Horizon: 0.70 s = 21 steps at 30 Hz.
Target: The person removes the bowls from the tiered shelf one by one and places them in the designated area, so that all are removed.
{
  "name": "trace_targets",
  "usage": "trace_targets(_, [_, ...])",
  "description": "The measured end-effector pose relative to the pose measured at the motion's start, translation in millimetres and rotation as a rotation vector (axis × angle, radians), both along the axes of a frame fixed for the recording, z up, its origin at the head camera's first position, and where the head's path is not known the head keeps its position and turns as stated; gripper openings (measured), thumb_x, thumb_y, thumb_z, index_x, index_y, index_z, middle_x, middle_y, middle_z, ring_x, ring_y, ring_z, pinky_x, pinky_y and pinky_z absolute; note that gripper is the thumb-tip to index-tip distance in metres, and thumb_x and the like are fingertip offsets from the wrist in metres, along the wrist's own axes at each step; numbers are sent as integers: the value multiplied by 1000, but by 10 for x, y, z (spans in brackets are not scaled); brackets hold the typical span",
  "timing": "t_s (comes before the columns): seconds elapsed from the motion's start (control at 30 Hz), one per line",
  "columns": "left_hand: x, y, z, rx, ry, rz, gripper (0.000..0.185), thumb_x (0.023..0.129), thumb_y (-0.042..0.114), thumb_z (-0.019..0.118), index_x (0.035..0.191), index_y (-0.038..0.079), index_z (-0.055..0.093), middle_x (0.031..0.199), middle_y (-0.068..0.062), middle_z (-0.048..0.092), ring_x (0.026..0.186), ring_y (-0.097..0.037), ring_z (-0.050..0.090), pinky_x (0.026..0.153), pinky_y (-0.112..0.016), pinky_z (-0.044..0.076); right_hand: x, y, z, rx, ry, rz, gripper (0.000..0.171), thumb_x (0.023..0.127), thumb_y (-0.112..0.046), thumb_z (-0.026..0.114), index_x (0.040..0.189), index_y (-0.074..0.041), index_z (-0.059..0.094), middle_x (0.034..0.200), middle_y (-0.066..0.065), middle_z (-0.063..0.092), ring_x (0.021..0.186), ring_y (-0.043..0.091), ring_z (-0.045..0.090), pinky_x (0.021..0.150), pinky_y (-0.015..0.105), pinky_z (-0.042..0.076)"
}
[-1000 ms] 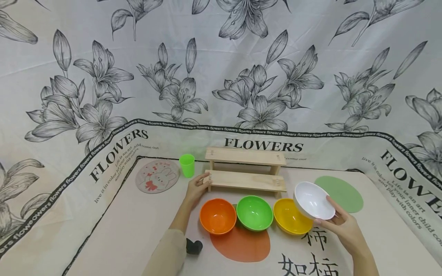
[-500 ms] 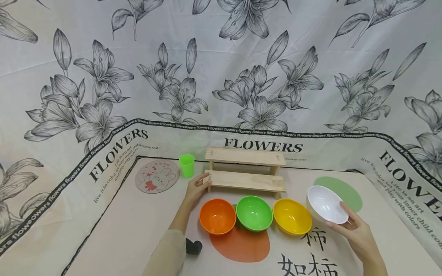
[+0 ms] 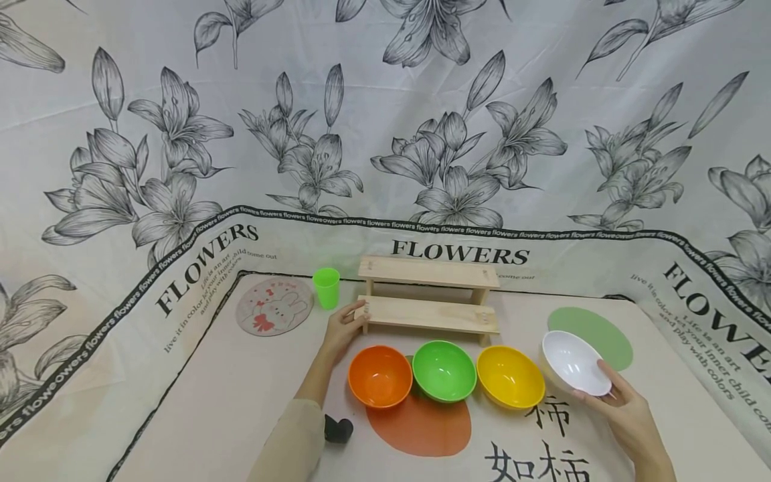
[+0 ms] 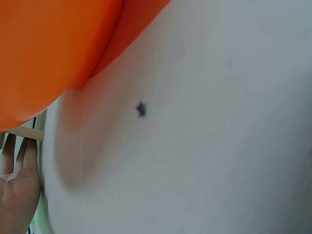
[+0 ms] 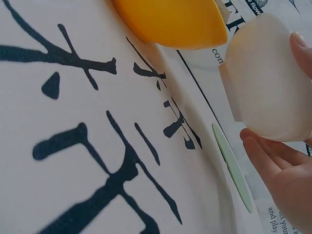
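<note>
My right hand (image 3: 611, 395) grips a white bowl (image 3: 575, 363) by its near rim, thumb (image 5: 303, 48) on top and fingers (image 5: 273, 163) beneath. The bowl is tilted, low over the cloth just right of a yellow bowl (image 3: 509, 376). Left of that, a green bowl (image 3: 444, 370) and an orange bowl (image 3: 380, 377) complete a row. My left hand (image 3: 345, 328) rests with straight fingers (image 4: 19, 153) against the left end of a two-step wooden rack (image 3: 430, 314), behind the orange bowl (image 4: 44, 53).
A green cup (image 3: 326, 288) and a round rabbit coaster (image 3: 274, 307) sit left of the rack. A green round mat (image 3: 602, 331) lies behind the white bowl, an orange round mat (image 3: 421, 432) under the bowl row. A small black object (image 3: 337, 430) lies near my left sleeve.
My right hand carried the white bowl down and to the right, from over the yellow bowl's edge to beside it near the cloth. The left hand stayed on the rack.
</note>
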<state>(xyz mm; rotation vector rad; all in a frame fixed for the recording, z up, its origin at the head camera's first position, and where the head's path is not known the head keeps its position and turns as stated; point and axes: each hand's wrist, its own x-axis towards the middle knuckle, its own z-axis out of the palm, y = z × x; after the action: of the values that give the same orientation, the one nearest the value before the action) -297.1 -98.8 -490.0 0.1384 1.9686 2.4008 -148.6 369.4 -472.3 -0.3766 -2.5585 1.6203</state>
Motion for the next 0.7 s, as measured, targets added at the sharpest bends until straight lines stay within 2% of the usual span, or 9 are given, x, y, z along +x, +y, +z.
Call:
trace_targets(0.03, [1,1,2,0,1,0,46,87,1,63,131,-8,49,132,-30,47,104,-16,59,89,-31,51,2,13,-19,9,6,4,88,88,-21,67,151,-10,7,155,19,1,123,-9,33,96,4,28])
trace_targets(0.1, [3,2,5,2,1,0,46,88,0,63,131,-9,48,132,-31,48,101,-14,60,88,-30,51,12,30,-43,20,7,13,88,88,-21,67,150,-9,7,154,21,1,113,-17,32,96,4,28])
trace_targets(0.3, [-14,0,-2,-4,-3,-3,46,88,1,63,131,-8,49,134,-29,46,110,-20,57,89,-29,51,47,54,-66,98,-64,11,92,87,-32,67,151,-11,4,154,21,4,107,-19,35,94,2,25])
trace_targets(0.37, [-36,0,-32,-11,-2,0,46,88,1,63,131,-8,49,135,-29,45,113,-22,55,89,-29,51,59,64,-77,116,-72,10,92,87,-34,67,151,-11,4,154,21,5,97,-24,34,92,-1,24])
trace_targets(0.43, [-76,0,-85,-8,-4,2,47,87,2,64,131,-8,49,135,-29,45,112,-22,56,89,-29,51,66,69,-88,134,-82,8,93,87,-35,67,151,-12,4,154,21,5,108,-16,36,90,-2,23])
trace_targets(0.53, [-129,2,-166,10,-13,7,48,87,2,64,132,-6,49,134,-28,46,107,-17,58,89,-29,51,68,73,-106,148,-92,9,94,87,-36,67,150,-12,2,154,22,6,130,12,38,88,-3,21])
trace_targets(0.6, [-152,7,-203,19,-14,12,48,87,3,65,132,-6,49,133,-28,47,103,-14,58,89,-29,51,72,76,-117,150,-97,10,94,87,-36,67,150,-11,1,154,23,5,135,32,28,87,-4,20])
trace_targets(0.67, [-154,14,-214,19,-13,23,48,87,4,65,132,-5,49,133,-28,48,102,-13,59,89,-29,51,83,84,-130,157,-87,17,94,87,-35,67,150,-10,2,153,24,6,132,21,36,85,-5,21])
trace_targets(0.7, [-153,17,-215,20,-13,28,48,87,4,65,132,-5,50,133,-28,48,102,-14,59,88,-29,51,90,88,-137,159,-80,21,94,87,-35,67,150,-9,3,153,25,7,126,7,41,84,-5,22])
